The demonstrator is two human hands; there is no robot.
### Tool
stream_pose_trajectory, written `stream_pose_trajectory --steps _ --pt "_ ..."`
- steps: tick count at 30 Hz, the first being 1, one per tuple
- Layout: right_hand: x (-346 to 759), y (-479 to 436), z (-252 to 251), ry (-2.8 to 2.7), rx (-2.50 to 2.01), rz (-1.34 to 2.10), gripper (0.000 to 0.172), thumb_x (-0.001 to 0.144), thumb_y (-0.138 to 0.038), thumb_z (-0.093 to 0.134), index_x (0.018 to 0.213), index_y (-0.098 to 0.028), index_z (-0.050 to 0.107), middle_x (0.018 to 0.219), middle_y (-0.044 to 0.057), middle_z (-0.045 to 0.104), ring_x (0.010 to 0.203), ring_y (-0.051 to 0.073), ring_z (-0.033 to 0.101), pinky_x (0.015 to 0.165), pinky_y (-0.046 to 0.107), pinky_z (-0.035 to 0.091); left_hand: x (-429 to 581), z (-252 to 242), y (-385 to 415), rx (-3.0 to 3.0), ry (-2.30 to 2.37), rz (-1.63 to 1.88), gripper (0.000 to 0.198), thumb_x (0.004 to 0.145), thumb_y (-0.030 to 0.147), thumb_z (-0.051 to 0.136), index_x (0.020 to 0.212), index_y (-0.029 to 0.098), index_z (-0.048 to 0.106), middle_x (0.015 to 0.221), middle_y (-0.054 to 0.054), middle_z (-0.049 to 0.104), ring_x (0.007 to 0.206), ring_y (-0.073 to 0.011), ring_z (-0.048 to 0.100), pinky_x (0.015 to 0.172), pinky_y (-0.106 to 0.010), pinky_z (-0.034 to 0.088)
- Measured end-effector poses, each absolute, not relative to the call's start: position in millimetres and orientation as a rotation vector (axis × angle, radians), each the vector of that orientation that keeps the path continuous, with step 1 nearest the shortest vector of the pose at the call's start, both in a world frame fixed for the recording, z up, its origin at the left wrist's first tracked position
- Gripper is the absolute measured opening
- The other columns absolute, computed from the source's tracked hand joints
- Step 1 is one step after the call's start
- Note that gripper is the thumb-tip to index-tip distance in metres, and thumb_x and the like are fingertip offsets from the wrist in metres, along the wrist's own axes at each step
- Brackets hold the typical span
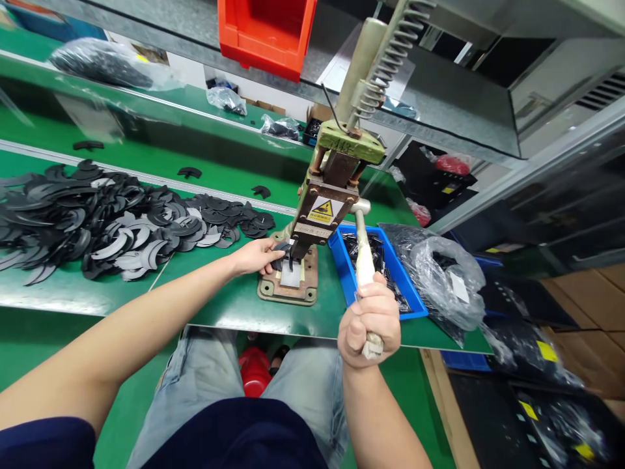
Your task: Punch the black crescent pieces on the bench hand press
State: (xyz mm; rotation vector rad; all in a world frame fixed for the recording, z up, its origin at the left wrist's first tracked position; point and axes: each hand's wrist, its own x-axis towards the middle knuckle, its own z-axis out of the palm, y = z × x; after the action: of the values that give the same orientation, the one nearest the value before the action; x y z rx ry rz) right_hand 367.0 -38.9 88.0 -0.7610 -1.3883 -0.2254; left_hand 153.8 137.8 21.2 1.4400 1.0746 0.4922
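A green hand press (326,195) with a warning label stands on the bench, its ram low over the base plate (288,291). My right hand (370,319) is wrapped round the press lever (364,251), which slants down toward me. At the base, my left hand (258,256) pinches a dark curved plastic piece (280,257) under the ram; the fingers partly cover it. To the left spreads a big heap of similar black curved pieces (131,221). A blue bin (415,314) with small dark parts stands right of the press, just behind the lever.
A red-orange bin (267,39) hangs above at the shelf edge. Plastic bags (446,280) lie right of the blue bin. A few loose curved pieces (189,172) rest on the green strip behind. Cartons (586,299) stand at far right, a red stool (254,372) below.
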Motion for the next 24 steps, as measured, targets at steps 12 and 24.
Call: stream_pose_trajectory --steps 12,24 --pt "367.2 -21.8 131.7 -1.379 -0.683 -0.246 0.015 0.095 -0.041 0.067 0.093 -0.027 0.061 0.082 -0.001 0.060 0.086 0.022 0.069 0.101 0.062 0.059 160.8 39.8 144.7 1.228 1.170 0.280 0.030 0.096 0.042 0.079 0.092 0.019 0.060 0.053 0.000 0.066 0.041 -0.0118 0.061 0.043 -0.018 0.043" --pt "382.6 13.5 120.0 -1.149 -0.913 -0.052 0.028 0.103 -0.030 0.057 0.129 -0.024 0.061 0.121 0.007 0.072 0.108 0.014 0.075 0.098 0.033 0.061 115.8 46.5 88.9 1.295 0.987 0.644 0.052 0.087 0.066 0.078 0.081 0.021 0.051 0.054 -0.002 0.068 0.047 -0.0138 0.064 0.046 -0.019 0.047"
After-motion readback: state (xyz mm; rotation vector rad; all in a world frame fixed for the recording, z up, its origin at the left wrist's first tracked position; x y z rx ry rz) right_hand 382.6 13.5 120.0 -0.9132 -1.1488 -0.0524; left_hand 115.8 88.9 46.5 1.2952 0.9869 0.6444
